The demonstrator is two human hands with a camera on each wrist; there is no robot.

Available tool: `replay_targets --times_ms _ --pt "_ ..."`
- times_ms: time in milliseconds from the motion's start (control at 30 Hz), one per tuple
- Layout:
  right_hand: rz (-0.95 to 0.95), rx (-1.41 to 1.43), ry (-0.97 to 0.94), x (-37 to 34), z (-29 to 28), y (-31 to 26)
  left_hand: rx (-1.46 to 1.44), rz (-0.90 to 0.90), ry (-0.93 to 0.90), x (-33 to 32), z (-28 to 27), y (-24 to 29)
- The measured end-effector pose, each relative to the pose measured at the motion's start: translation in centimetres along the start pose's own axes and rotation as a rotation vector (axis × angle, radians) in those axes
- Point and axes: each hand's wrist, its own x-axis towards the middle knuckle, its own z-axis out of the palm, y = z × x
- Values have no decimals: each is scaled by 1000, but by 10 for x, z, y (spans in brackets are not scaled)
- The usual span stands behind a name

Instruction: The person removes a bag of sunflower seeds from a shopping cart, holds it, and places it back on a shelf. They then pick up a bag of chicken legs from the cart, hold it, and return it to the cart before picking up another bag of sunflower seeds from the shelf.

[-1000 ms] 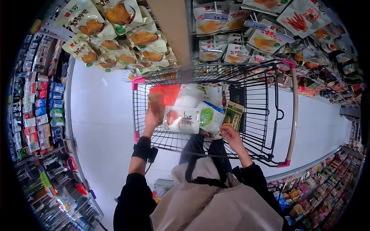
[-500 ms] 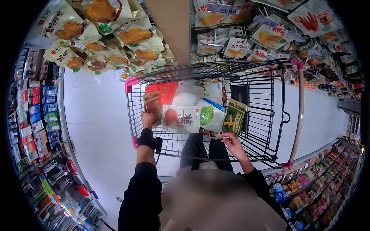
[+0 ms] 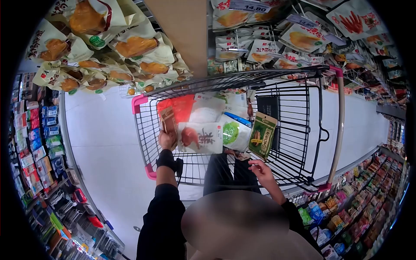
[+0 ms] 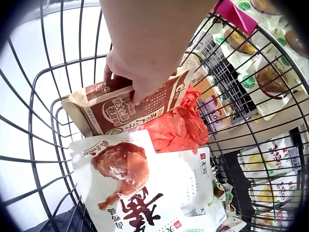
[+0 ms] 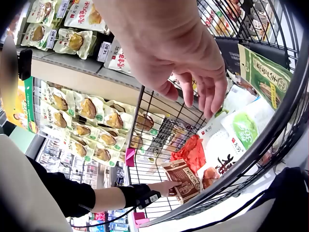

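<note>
My left hand [image 3: 165, 141] grips the edge of a brown-and-tan packet [image 4: 116, 108], which stands at the cart's far left end against a red plastic bag [image 3: 177, 107]. In the left wrist view, fingers and thumb pinch its upper edge. Beside it lies a white food pouch [image 4: 123, 179] with a picture of a cooked poultry leg. My right hand [image 3: 263, 172], fingers loosely bent and holding nothing, hovers by the cart's near side. Close to it are a green packet [image 3: 263, 135] and a white pouch with a green round print [image 3: 233, 133].
The wire shopping cart [image 3: 139, 105] has pink corners and a long handle [image 3: 339, 112] at right. Hanging poultry pouches [image 3: 136, 45] crowd the far left side. More priced pouches [image 3: 299, 37] hang at the far right. Stocked shelves [image 3: 37, 143] line the left; pale floor [image 3: 99, 130] lies between.
My left hand has turned the brown packet's printed face into view and set it at the cart's left end. My right hand has drawn back from the green packet's lower edge.
</note>
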Motion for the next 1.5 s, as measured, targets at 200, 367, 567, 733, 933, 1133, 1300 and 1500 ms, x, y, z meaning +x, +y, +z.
replay_targets --times_ms 200,367,567,733,933,1133,1300,1500 --pt "-28 -1 22 1 0 1 134 43 -114 -14 -20 29" --pt "-108 9 48 -1 0 -18 276 114 -139 -19 -41 51" --pt "-160 -57 11 5 -12 -18 40 455 -295 -73 -110 115" --pt "-345 149 63 -7 -16 -51 -725 384 -754 -141 -168 206" --pt "-444 439 -91 -71 -27 -95 -907 317 -1146 -197 -184 261" --pt "-442 410 2 -123 -34 -107 -875 332 -1307 -237 -187 301" --pt "-431 464 74 -149 -47 -99 -809 381 -1314 -270 -182 320" --pt "-531 508 159 -189 -70 -78 -789 456 -1354 -318 -173 332"
